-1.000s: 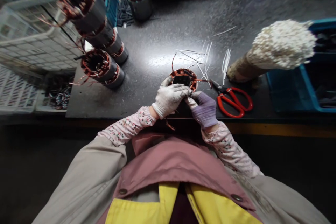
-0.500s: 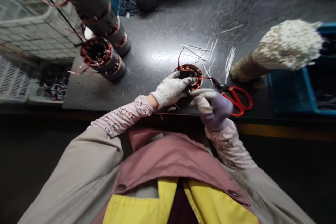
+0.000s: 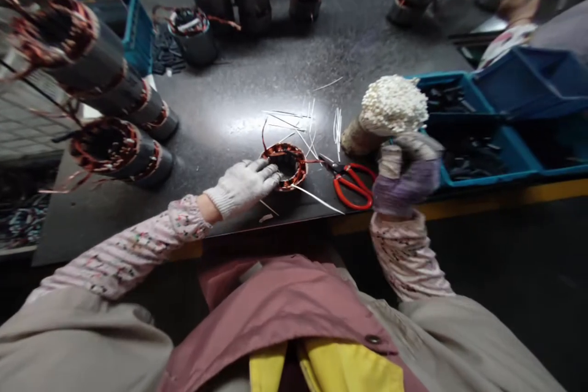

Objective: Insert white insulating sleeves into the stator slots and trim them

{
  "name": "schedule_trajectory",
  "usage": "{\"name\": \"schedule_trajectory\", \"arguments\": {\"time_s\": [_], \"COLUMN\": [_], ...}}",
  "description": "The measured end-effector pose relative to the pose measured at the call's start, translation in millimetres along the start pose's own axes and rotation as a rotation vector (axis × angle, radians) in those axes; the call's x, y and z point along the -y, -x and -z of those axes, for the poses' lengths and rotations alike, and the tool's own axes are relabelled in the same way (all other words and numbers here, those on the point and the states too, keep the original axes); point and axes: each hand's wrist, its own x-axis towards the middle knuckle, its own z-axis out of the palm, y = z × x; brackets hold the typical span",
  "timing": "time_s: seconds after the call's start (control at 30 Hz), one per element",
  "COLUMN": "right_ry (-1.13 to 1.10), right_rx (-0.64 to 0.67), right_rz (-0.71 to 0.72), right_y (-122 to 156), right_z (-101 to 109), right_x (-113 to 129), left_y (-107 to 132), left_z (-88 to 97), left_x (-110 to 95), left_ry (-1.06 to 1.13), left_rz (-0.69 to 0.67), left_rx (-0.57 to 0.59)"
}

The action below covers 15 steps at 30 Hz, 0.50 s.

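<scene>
Stator: we have the copper-wound stator (image 3: pixel 301 165) on the dark tabletop (image 3: pixel 220 95), near its front edge, bore facing up.
White tie: one strand (image 3: pixel 321 199) runs from the stator's lower right rim toward the table edge.
Left hand: our white-gloved left hand (image 3: pixel 243 187) lies over the left rim, fingers outstretched and close together.
Scissors: the red-handled pair (image 3: pixel 353 188) lies just right of the stator.
Right hand: our purple-gloved right hand (image 3: pixel 407 173) is beside the upright tie bundle (image 3: pixel 394 104), fingers curled; blurred, so we cannot tell whether they pinch anything.
Further right: blue bins (image 3: pixel 493 179).
</scene>
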Motion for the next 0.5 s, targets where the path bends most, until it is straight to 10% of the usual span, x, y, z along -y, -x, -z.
{"name": "schedule_trajectory", "arguments": {"time_s": [0.07, 0.2, 0.5], "right_ry": [0.305, 0.576, 0.282], "right_rx": [-0.176, -0.118, -0.279], "right_rz": [0.257, 0.356, 0.503], "right_y": [-8.1, -26.6, -34.7], "right_z": [14.5, 11.8, 11.2], "right_x": [-24.7, -48.6, -37.4], "left_y": [-3.1, -12.0, -12.1], "left_z": [3.0, 5.0, 4.1], "left_x": [6.3, 7.2, 5.0], "left_ry": [-0.003, 0.025, 0.038], "left_rz": [-0.106, -0.230, -0.262], "left_rx": [0.102, 0.122, 0.110]}}
